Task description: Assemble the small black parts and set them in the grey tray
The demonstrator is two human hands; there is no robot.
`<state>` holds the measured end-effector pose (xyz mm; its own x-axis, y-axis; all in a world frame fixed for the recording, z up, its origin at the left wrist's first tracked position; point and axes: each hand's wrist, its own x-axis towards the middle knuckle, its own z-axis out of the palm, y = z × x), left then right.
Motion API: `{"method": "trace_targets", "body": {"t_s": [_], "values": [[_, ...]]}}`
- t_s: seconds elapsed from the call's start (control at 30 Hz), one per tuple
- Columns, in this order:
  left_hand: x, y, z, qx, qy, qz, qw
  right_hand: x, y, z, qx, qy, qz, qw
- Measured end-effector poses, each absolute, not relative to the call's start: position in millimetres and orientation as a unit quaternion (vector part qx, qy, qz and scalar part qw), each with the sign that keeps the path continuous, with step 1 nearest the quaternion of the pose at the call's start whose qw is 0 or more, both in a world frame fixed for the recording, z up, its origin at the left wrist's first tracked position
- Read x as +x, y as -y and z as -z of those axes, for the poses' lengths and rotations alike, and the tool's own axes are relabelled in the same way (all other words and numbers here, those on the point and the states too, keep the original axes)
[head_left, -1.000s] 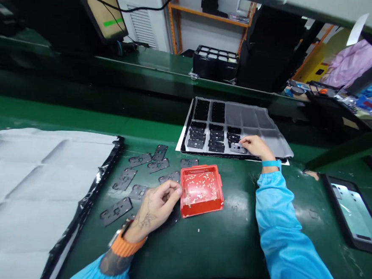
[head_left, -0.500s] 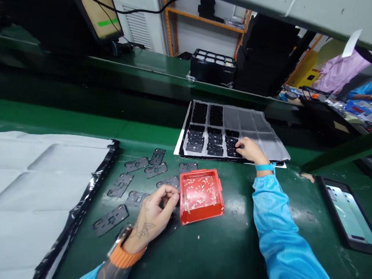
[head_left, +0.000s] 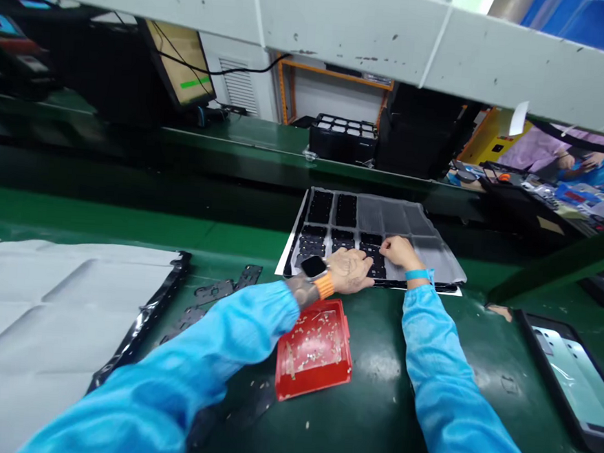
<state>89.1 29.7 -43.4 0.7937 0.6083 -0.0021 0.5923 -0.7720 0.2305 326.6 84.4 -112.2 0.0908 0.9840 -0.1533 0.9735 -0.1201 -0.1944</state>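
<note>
My left hand [head_left: 351, 270] reaches over the red bin to the partitioned tray [head_left: 437, 253], palm down. Its fingers are stretched out over flat black plastic parts [head_left: 377, 263] in the front row. Beside it, my right hand [head_left: 401, 253] has thumb and fingers pinched together at the right edge of that same stack; whatever lies between the fingertips is too small to make out. More black parts fill the tray's left columns. Under my left forearm stands the red bin [head_left: 317, 348], with small pale bits scattered on its floor.
Loose black parts [head_left: 215, 291] lie left of the bin, partly covered by my sleeve. A white padded sheet [head_left: 69, 307] with a black edge covers the left. A framed screen device [head_left: 574, 373] lies at right. Overhead runs a grey beam [head_left: 347, 29]. Co-workers' hands show far right.
My left hand has moved from beside the red bin up and right onto the tray's parts, its fingers now stretched. My right hand stays at the tray. The view has tilted up.
</note>
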Motion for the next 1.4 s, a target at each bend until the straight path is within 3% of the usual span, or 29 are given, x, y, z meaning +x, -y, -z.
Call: {"method": "trace_targets", "body": {"t_s": [0.27, 1.0, 1.4], "values": [[130.4, -57.9, 94.1, 0.928, -0.320, 0.132, 0.139, 325.8, -92.4, 117.9, -0.746, 0.645, -0.167, -0.008], [124.3, -57.8, 103.4, 0.938, -0.298, 0.120, 0.133, 319.8, -93.0, 120.0, -0.770, 0.629, -0.106, 0.012], [126.9, -60.2, 109.5, 0.941, -0.292, 0.112, 0.133, 327.5, -103.2, 123.4, -0.778, 0.611, -0.145, 0.021]]}}
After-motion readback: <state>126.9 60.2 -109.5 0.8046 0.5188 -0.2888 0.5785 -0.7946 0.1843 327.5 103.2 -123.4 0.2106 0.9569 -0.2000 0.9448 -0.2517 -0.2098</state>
